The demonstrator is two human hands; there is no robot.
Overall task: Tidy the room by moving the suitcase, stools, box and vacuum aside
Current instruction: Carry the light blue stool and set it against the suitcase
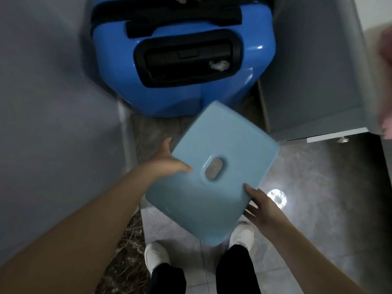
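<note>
Left hand (167, 161) clamped on the left edge of the stool (212, 172): thumb laid across the seat top near the centre slot, remaining fingers curled under the rim and mostly hidden. Right hand (259, 205) set against the near right corner of the seat: thumb on the top surface, fingers spread fairly straight along the side beneath; whether those fingers wrap the rim cannot be told. Stool pale blue, held clear of the floor (307, 177) between both hands, seat turned toward the camera and rotated so that one corner points up and away. Oval slot in mid-seat, floor showing through. Legs hidden behind the seat. Far corner of the seat overlapping the lower edge of the suitcase (184, 60) in the view; contact between the two cannot be told. Suitcase bright blue, hard-shelled, upright in a narrow gap between a grey wall (53, 102) on the left and a grey cabinet (314, 71) on the right. Black recessed pull-handle housing on top, black carry handle just behind. Small crumpled clear scrap inside the housing, at its right end. Floor glossy grey tile with a darker marbled strip along the wall; round light reflection (276, 198) just right of the right hand. White shoes (156, 256) and dark trouser legs below the stool. Blurred pink shape (386, 81) at the right frame edge, not identifiable.
</note>
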